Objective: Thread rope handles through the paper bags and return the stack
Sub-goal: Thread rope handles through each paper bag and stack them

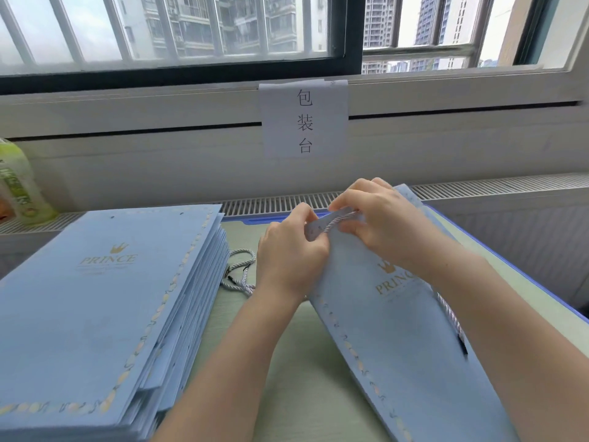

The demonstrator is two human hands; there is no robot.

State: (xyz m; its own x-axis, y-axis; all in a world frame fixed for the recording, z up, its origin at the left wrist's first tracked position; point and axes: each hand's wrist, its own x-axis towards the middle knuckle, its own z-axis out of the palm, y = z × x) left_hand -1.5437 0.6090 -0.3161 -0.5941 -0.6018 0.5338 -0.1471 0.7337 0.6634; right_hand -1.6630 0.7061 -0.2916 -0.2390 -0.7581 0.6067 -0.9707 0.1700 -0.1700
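Hands work together at the top edge of one blue bag [411, 317], which lies flat and slanted on the right part of the tabletop [287, 362], its upper end near the far edge. The left hand [288, 253] has its fingers curled and pinches the folded top strip of the bag. The right hand [379, 218] is also curled, its fingers gripping a twisted white rope [339, 221] that runs along this strip between the two hands. A second piece of rope [451, 317] with a dark tip lies on the bag beside the right forearm; I cannot tell if it is the same rope. On the left part of the tabletop sits the stack [95, 307] of flat blue bags with gold print, reaching to the near edge. Between the stack and the left hand lie loose ropes [239, 272] with dark tips, touching the side of the stack. A green bottle [19, 183] stands past the far left corner. A paper sign [304, 119] hangs on the wall under the window.
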